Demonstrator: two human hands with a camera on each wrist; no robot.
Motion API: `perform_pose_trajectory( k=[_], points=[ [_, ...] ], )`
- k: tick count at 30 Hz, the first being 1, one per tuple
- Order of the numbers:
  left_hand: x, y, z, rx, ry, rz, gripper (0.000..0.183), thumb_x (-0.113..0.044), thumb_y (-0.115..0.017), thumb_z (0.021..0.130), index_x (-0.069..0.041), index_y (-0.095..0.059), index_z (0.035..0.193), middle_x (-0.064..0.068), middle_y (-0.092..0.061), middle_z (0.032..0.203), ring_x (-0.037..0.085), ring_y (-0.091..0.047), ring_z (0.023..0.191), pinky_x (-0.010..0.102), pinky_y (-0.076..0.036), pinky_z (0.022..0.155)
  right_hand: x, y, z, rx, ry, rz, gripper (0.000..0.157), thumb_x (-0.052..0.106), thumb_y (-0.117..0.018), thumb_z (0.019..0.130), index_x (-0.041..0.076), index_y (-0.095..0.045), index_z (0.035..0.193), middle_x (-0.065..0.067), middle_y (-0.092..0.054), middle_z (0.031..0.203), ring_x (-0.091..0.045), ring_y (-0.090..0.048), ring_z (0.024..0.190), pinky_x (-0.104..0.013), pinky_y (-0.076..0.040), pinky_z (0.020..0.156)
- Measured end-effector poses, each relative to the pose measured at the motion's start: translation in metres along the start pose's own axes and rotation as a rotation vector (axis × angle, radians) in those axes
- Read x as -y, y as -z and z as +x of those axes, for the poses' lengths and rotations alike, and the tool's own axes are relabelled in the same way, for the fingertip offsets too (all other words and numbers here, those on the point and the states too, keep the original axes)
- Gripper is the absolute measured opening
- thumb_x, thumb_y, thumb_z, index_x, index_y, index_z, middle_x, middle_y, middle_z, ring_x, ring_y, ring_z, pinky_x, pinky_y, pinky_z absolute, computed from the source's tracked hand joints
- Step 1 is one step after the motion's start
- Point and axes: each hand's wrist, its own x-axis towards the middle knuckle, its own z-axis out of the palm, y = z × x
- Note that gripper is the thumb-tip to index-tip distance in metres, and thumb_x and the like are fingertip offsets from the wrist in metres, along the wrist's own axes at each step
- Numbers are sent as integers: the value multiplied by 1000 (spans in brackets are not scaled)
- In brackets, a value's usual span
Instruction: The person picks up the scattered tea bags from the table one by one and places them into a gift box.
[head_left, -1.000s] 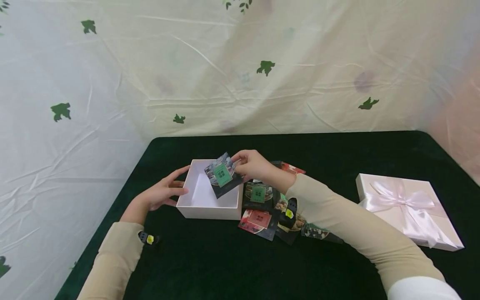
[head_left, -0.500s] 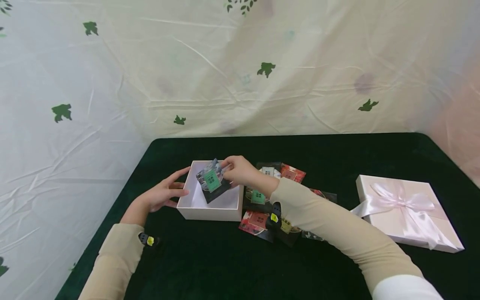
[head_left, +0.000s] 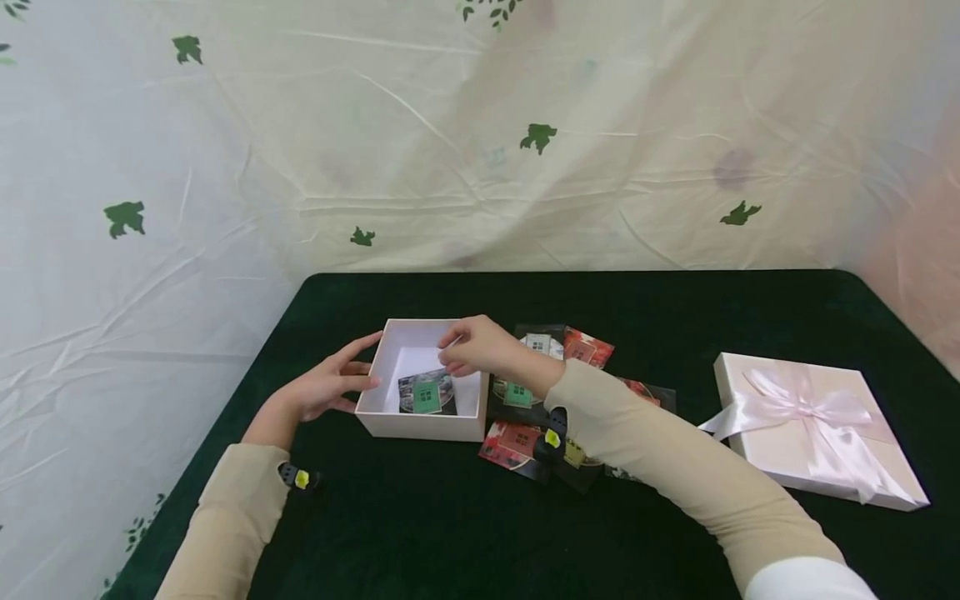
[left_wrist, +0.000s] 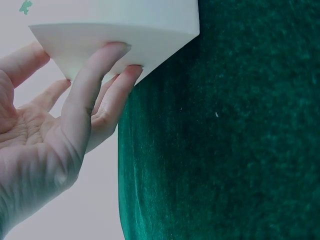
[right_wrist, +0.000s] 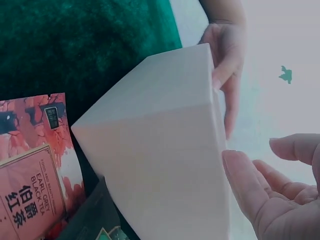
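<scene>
In the head view, a white open box (head_left: pixel 420 427) stands on the green cloth. A dark tea sachet with a green label (head_left: pixel 427 397) lies inside it, toward the near wall. My left hand (head_left: pixel 327 387) touches the box's left wall with spread, fairly straight fingers; the left wrist view shows its fingertips (left_wrist: pixel 116 47) against the white side. Over the right part of the box is my right hand (head_left: pixel 483 346), its fingers loosely bent and parted, with nothing between them. In the right wrist view its thumb and fingers stand apart at the rim.
Several tea sachets lie spread right of the box, among them a red Earl Grey black tea sachet (right_wrist: pixel 32 175), partly under the right forearm. A pale pink box lid with a satin bow (head_left: pixel 806 412) lies at the right. A white curtain (head_left: pixel 450 167) hangs behind the table.
My right hand moved left over the box with the green-labelled tea sachet, then let go of it. The sachet dropped onto the box floor. The left hand stayed at the box's side.
</scene>
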Motion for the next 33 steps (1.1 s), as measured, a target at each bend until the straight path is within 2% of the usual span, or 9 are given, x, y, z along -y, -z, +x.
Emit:
perform_pose_trajectory(
  k=[4,12,16,25,33],
  points=[
    [0,-1,0,-4,-2,4,77,-20,-55,95,-31,-6,153,28,-21,150,47,-36,129,56,-48,90,1,7,-7,-10,43,33,27,8,-60,91,-4,-60,115,-17,-66,103,-23,-68,89,-38,-55,83],
    [0,-2,-1,-12,-1,10,77,-21,-55,95,-30,-6,153,28,-21,150,47,-36,128,55,-49,89,7,20,-26,-76,88,42,26,14,-61,92,1,-62,115,-15,-65,104,-25,-67,94,-37,-55,83],
    [-1,-3,-2,-17,-2,8,76,-20,-55,95,-29,-6,153,28,-21,150,48,-36,129,55,-49,88,7,29,-33,-117,113,53,30,14,-61,93,-2,-60,118,-17,-64,108,-28,-66,98,-38,-54,85],
    [-1,-2,-1,-19,-11,7,77,-20,-56,95,-31,-6,153,27,-20,151,47,-35,130,56,-48,90,1,50,-54,-208,111,64,29,15,-59,94,0,-58,119,-17,-63,116,-25,-65,101,-36,-54,87],
    [1,-1,0,-12,-3,1,76,-21,-55,96,-32,-6,153,27,-18,151,47,-32,131,56,-48,89,-12,65,-69,-278,160,85,30,15,-59,94,0,-57,120,-18,-60,117,-27,-63,104,-36,-53,90]
  ],
)
